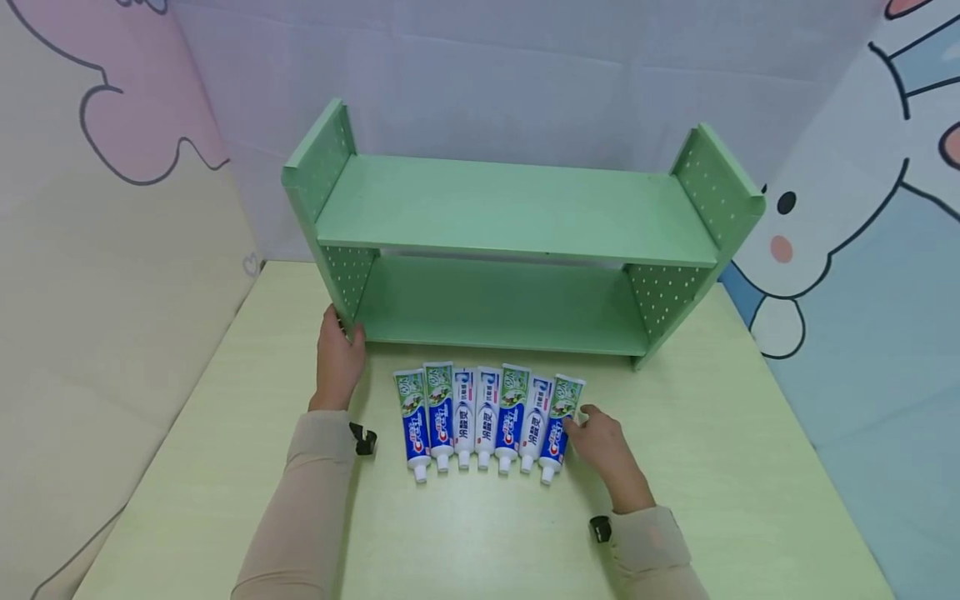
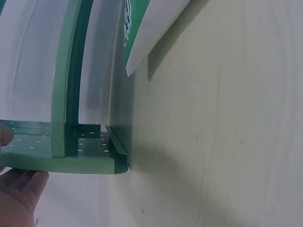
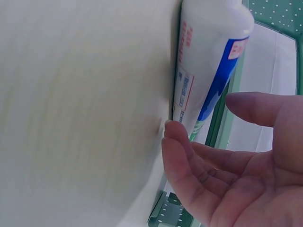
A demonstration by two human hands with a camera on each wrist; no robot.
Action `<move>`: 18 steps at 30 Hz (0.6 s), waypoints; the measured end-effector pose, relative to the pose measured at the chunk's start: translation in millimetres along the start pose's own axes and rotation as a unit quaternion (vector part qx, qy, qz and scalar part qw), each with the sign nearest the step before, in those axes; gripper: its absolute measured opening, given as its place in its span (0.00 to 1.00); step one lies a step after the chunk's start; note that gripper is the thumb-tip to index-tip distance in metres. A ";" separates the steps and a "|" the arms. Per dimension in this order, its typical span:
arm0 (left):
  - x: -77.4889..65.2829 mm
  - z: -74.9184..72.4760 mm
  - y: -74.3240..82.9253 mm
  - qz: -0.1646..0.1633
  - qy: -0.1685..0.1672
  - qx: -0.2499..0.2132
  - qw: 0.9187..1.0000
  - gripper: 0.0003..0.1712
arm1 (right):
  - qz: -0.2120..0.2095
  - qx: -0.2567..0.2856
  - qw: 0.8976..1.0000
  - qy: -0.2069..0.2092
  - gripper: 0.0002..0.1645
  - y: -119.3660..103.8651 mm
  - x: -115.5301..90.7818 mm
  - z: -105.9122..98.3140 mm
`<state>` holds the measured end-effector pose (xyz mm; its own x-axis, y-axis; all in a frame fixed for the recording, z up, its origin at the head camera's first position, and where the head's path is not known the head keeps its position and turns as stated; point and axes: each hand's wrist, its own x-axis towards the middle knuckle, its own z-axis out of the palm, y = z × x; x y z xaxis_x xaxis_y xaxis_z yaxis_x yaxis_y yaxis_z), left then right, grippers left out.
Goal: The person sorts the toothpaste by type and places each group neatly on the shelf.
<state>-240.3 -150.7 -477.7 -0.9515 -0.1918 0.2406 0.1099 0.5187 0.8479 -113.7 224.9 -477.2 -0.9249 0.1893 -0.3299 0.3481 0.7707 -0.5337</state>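
Observation:
My left hand (image 1: 339,362) grips the lower left side panel of a green two-tier shelf (image 1: 510,204), thumb inside and fingers (image 2: 33,187) outside in the left wrist view. Several toothpaste tubes lie in a slightly fanned row in front of the shelf, caps towards me. Some are blue and green Crest tubes (image 1: 415,425); others are white and blue (image 1: 487,412). At the row's right end, my right hand (image 1: 606,446) is beside the last Crest tube (image 1: 555,437). Its thumb and fingers are spread apart near that tube's edge in the right wrist view.
The shelf stands towards the back of a pale wooden table (image 1: 465,542), with perforated side panels (image 1: 663,296) rising above its upper board. Cloth with cartoon figures (image 1: 825,192) hangs around the table. Black straps (image 1: 600,529) sit at both wrists.

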 end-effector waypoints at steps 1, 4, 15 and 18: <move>0.2 0.0 -0.1 0.001 0.001 0.000 1.000 0.32 | 0.000 0.000 1.000 0.000 0.34 0.1 0.1 0.7; 0.9 0.1 -0.7 0.003 0.003 0.002 1.000 0.31 | -0.002 -0.002 1.000 0.000 0.35 0.3 0.5 2.5; 3.6 0.2 -1.5 -0.004 0.007 0.016 1.000 0.29 | 0.002 -0.002 1.000 -0.002 0.37 -3.5 0.0 9.8; 4.6 0.2 -0.3 -0.011 0.007 0.021 1.000 0.29 | -0.001 -0.001 1.000 -0.001 0.38 -5.1 0.3 10.8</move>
<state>-244.8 -151.6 -477.0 -0.9491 -0.2155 0.2296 0.0765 0.5495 0.8320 -114.1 214.5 -483.0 -0.9253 0.1863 -0.3302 0.3456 0.7724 -0.5329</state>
